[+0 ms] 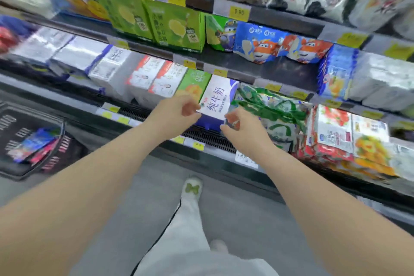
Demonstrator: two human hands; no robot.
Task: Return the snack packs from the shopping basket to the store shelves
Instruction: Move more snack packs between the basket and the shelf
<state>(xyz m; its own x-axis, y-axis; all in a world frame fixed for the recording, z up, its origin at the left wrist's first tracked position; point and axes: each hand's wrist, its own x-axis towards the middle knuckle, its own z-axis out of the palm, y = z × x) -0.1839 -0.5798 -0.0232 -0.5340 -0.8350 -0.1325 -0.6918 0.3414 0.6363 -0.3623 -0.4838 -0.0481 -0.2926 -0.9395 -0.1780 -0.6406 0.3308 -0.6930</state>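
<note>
I saw both arms stretched toward the lower shelf (132, 113) in the middle of the frame. My left hand (177, 107) had its fingers curled and pinched the lower left edge of a white and purple carton (218, 98) that stood at the front of that shelf. My right hand (240, 129) was curled round the carton's lower right corner, though motion blur hid the exact finger placement. The carton sat between a green box (193, 84) on its left and a heap of green-printed bags (268, 105) on its right, touching both. At the left edge of the frame the black shopping basket (13, 123) rested low, well apart from my hands, with a few blue and red snack packs (33, 145) lying flat inside it. Below centre, one pale shoe (192, 188) with a green bow pointed at the shelf base.
</note>
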